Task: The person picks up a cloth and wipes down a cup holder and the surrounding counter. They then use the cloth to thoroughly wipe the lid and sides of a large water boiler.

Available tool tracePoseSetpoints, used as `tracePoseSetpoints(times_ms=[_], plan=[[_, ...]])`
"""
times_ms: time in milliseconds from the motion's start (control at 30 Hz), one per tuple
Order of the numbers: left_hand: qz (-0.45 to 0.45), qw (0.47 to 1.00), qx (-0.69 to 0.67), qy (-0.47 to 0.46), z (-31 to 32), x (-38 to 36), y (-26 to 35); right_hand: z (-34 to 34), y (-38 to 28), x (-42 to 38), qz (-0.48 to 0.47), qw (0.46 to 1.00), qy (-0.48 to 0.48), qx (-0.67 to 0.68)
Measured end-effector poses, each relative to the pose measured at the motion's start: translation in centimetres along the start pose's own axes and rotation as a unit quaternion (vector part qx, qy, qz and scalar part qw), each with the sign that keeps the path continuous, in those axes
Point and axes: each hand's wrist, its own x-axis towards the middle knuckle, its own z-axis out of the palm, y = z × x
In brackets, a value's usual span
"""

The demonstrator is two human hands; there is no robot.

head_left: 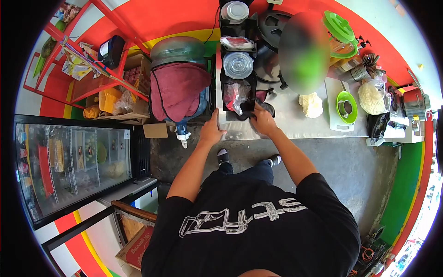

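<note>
My left hand (pixel 212 130) rests at the left front corner of the metal counter (pixel 295 131), fingers stretched along its edge and thumb out. Close to the front right corner of a black tiered organizer (pixel 240 109), my right hand (pixel 264 122) has its fingers extended and apart. Dark round items (pixel 267 111) lie just beyond that hand, partly hidden by it. In the organizer's front compartment sits a clear plastic bag (pixel 236 96) with red and white in it. Behind it are stacked clear round lids (pixel 238 65), a wrapped pack (pixel 237 43) and white lids (pixel 235 12).
To the right lie a pale crumpled cloth (pixel 311 105), a white cutting board (pixel 333 94) with a green bowl (pixel 346 102), and a filled plastic bag (pixel 373 98). Left are a water jug (pixel 177 51) under a maroon cloth (pixel 177 87) and a glass-door fridge (pixel 76 161).
</note>
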Motion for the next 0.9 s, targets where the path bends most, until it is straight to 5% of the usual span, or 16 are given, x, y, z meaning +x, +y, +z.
tracePoseSetpoints(times_ms=[67,133,200,367,467,533,867,900], plan=[[0.012,1.000,-0.006,-0.006,-0.1,0.2,-0.2,-2.3,-0.6,-0.9,0.030,0.992,-0.114,0.051],[0.010,1.000,-0.002,-0.005,0.0,0.2,-0.4,-3.6,-0.7,-0.8,0.048,0.996,-0.030,0.062],[0.018,1.000,-0.001,0.001,0.1,0.2,-0.6,-4.1,-0.2,0.1,0.141,0.970,0.161,0.117],[-0.004,1.000,0.010,-0.022,-0.8,-0.1,0.4,-1.4,2.2,5.6,0.119,0.978,0.156,0.075],[-0.023,0.998,0.043,-0.041,-0.9,-0.2,0.8,0.8,2.7,7.3,0.080,0.992,0.100,0.010],[-0.019,0.998,0.044,-0.036,-1.0,-0.3,1.0,1.2,2.1,7.1,0.110,0.980,0.021,-0.167],[0.012,0.994,0.069,-0.080,-1.9,1.0,1.6,-0.1,0.9,1.7,0.018,0.992,-0.017,-0.125],[0.018,0.994,0.080,-0.072,-1.8,0.9,1.6,-1.0,0.1,1.2,0.027,0.991,-0.081,-0.106]])
